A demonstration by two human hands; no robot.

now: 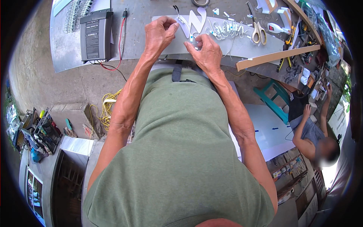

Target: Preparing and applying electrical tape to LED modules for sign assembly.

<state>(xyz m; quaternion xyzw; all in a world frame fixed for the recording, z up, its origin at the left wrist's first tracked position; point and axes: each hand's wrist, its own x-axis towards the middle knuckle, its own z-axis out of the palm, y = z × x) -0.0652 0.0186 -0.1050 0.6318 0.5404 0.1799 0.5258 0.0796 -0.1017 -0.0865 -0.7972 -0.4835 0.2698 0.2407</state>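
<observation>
At the near edge of a metal worktable, my left hand (160,34) is closed in a pinch beside a white letter-shaped piece (197,22). What its fingertips hold is too small to make out. My right hand (208,54) is just below that piece, its fingers curled in around the end of a string of small white light modules (231,28) joined by thin wires. Its grip there is partly hidden by the fingers. Two dark-tipped wire ends (176,9) stick up beyond my left fingertips.
A black power supply box (95,38) with red and black leads stands left. Scissors (259,33), a glue gun (278,28), pliers (290,36) and a long brown strip (278,56) lie right. A green stool (271,100) and another person (314,136) are beyond.
</observation>
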